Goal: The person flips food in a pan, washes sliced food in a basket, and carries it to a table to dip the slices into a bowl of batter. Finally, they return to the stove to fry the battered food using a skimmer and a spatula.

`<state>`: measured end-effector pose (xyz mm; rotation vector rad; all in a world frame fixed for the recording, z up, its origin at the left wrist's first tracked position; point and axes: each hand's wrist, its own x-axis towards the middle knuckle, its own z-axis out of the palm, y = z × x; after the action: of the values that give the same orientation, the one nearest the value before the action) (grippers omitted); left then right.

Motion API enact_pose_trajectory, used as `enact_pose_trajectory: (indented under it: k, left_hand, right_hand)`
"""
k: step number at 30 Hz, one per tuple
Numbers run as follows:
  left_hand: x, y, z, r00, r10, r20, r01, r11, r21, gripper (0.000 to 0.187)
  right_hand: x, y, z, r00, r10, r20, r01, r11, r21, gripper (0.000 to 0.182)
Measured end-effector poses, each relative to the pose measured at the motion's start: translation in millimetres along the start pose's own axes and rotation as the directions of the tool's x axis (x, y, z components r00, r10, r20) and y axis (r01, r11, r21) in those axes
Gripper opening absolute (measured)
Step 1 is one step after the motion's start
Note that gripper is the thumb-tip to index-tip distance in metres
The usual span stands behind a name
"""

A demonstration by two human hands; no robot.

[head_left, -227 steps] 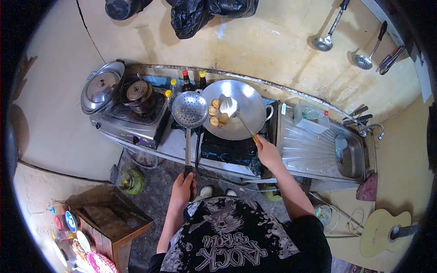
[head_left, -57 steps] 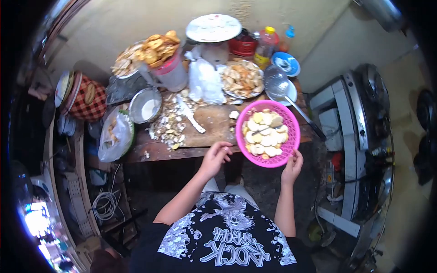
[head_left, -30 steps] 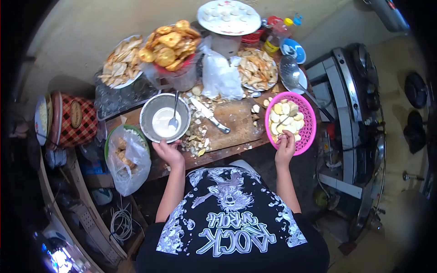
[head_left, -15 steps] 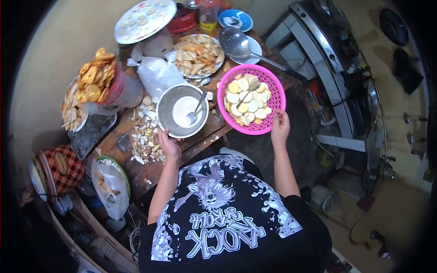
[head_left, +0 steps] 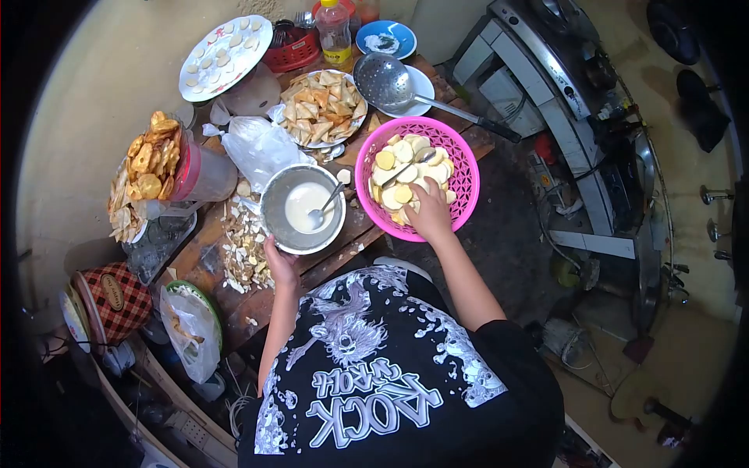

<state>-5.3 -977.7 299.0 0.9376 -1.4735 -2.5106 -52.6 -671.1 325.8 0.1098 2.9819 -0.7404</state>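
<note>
My left hand (head_left: 281, 264) grips the near rim of a metal bowl (head_left: 273, 204) of white batter (head_left: 304, 204), in which a spoon (head_left: 328, 204) rests. To the right is a pink basket (head_left: 466, 175) filled with pale round slices (head_left: 406, 148). Over the near part of those slices, my right hand (head_left: 430, 212) has its fingers spread and touching them; no slice shows lifted. A knife or spoon with a thin handle (head_left: 396, 173) lies on the slices.
Behind are a plate of folded pastries (head_left: 324, 105), a skimmer (head_left: 384, 80), a bottle (head_left: 335, 39) and a plastic bag (head_left: 257, 148). Peelings (head_left: 246, 246) lie left of the bowl. A tub of fried slices (head_left: 152, 160) stands at far left.
My right hand has moved from the basket's right rim onto the slices inside. My left hand stays at the bowl. The view has shifted slightly.
</note>
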Motion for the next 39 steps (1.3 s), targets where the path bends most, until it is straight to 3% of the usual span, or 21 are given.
enact_pose_trajectory:
  k: [4, 9, 12, 15, 16, 19, 20, 23, 26, 29, 32, 35, 36, 39]
  left_hand:
    - [-4.8, 1.7, -7.0, 0.999, -0.038, 0.006, 0.038, 0.999, 0.031, 0.043]
    - [-5.4, 4.2, -3.7, 0.999, -0.038, -0.011, 0.038, 0.999, 0.033, 0.044]
    - [0.0, 1.2, -7.0, 1.0, 0.007, -0.008, -0.007, 1.0, -0.005, 0.032]
    - [-0.8, 0.3, -4.9, 1.0, 0.003, -0.002, -0.003, 0.999, -0.033, 0.028]
    - [-1.0, 0.7, -4.7, 1.0, -0.002, 0.002, 0.002, 1.0, -0.023, 0.028]
    - [5.4, -5.9, -19.1, 0.998, -0.007, 0.059, 0.005, 0.999, 0.035, 0.031]
    - [3.9, -4.7, -18.9, 0.998, -0.012, 0.058, 0.009, 0.999, 0.047, 0.031]
    - [0.2, -0.5, -12.2, 1.0, -0.027, -0.005, 0.027, 0.997, 0.073, 0.032]
    - [-4.3, 1.1, -8.1, 0.999, -0.028, -0.035, 0.031, 0.996, 0.084, 0.033]
    - [-5.5, 2.1, -10.8, 1.0, -0.028, -0.015, 0.029, 0.997, 0.073, 0.033]
    - [-5.7, 2.6, -11.4, 1.0, -0.003, -0.016, 0.004, 0.998, 0.066, 0.033]
    - [-15.9, 8.7, -6.2, 0.993, 0.079, -0.083, -0.071, 0.993, 0.094, 0.031]
    - [-18.9, 11.7, -4.0, 0.987, 0.114, -0.11, -0.101, 0.989, 0.111, 0.03]
    - [-9.7, 5.1, -18.8, 0.943, 0.221, -0.251, -0.187, 0.971, 0.15, 0.028]
  right_hand:
    - [7.6, 4.3, 1.3, 0.999, 0.028, 0.028, -0.027, 0.999, -0.045, 0.048]
    - [10.8, 3.8, -4.4, 0.998, 0.063, 0.008, -0.063, 0.998, -0.024, 0.039]
    - [16.4, 8.6, -3.6, 0.969, 0.221, 0.11, -0.229, 0.971, 0.068, 0.029]
    - [28.2, 28.8, -9.3, 0.992, 0.079, 0.098, -0.09, 0.989, 0.118, 0.025]
    - [24.5, 29.7, -8.4, 0.985, 0.085, -0.148, -0.059, 0.984, 0.167, 0.031]
    - [41.5, 42.0, -3.9, 0.923, 0.147, -0.356, -0.146, 0.989, 0.031, 0.037]
    - [47.0, 47.5, -1.5, 0.949, 0.18, -0.259, -0.166, 0.983, 0.074, 0.042]
    - [55.7, 48.9, 3.9, 0.955, 0.229, -0.191, -0.212, 0.972, 0.106, 0.043]
    - [61.8, 31.4, -5.9, 0.923, 0.317, -0.218, -0.318, 0.948, 0.032, 0.04]
    - [71.4, 34.3, 2.3, 0.905, 0.305, -0.298, -0.322, 0.947, -0.011, 0.035]
    - [72.0, 37.3, -4.2, 0.919, 0.327, -0.222, -0.291, 0.94, 0.181, 0.027]
    - [59.9, 29.1, -13.4, 0.827, 0.285, -0.485, -0.066, 0.905, 0.42, 0.02]
    - [52.8, 13.7, -20.1, 0.825, 0.307, -0.474, 0.013, 0.829, 0.56, 0.017]
    - [25.9, -40.2, -18.3, 0.945, 0.12, -0.305, 0.146, 0.68, 0.719, 0.019]
